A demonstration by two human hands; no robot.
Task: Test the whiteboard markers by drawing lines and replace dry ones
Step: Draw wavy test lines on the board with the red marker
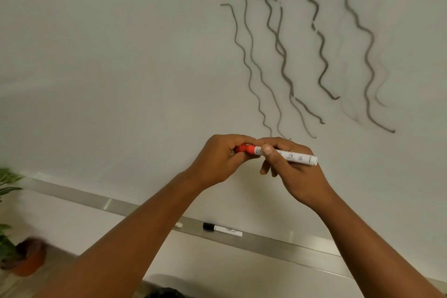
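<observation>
Below the wavy lines (302, 51), my left hand (217, 162) pinches the red cap (245, 149) while my right hand (290, 169) clamps the marker (292, 156); I judge I'm uncapping, and must next pull apart and draw.

Soft even light, glare streak on whiteboard (96, 55), blurred edges.

Two bare forearms rise from the lower edge of the view, uncovered along their whole visible length: no sleeve or cuff shows on either. The left hand (219, 161) and the right hand (287, 167) are also bare, with no glove, ring, watch or bracelet to be seen at fingers or wrists. The fingernails are short and plain. On the right hand one rounded thumbnail faces the camera.
</observation>
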